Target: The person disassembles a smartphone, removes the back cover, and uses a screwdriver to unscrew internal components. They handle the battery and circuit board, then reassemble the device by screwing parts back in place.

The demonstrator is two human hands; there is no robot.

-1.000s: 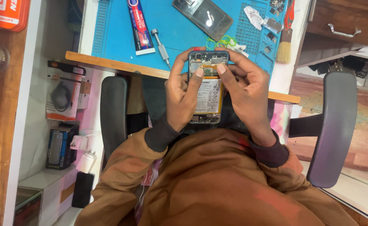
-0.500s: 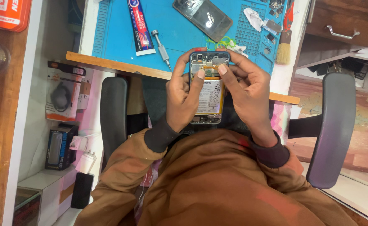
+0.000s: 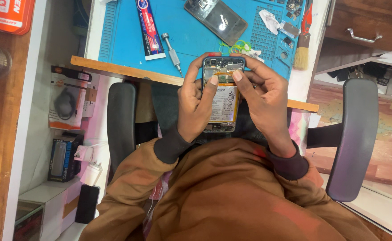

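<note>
A person in a brown jacket (image 3: pixel 231 196) sits in a black-armed office chair (image 3: pixel 352 138) pulled up to a bench with a wooden front edge. Most of the bench top is covered by a blue work mat (image 3: pixel 191 27). To the side stands a white shelf unit (image 3: pixel 49 196) with boxed goods and a dark charger box on it. On the mat lie a dark phone back panel (image 3: pixel 217 18), tilted, a long red-and-blue tube (image 3: pixel 148 27), a brush with pale bristles (image 3: pixel 302 51) near the far edge, a small metal screwdriver (image 3: pixel 172 53) just beside the tube, and a green loop of wire (image 3: pixel 234 47) close to the hands.

Held above the lap, just at the bench edge, is an opened phone (image 3: pixel 222 96), back removed: a pale battery fills its middle, a circuit board shows at the top. The left hand (image 3: pixel 197 105) wraps its side, thumb pressing near the board. The right hand (image 3: pixel 263 102) clasps the other side, thumb tip meeting the same spot.
</note>
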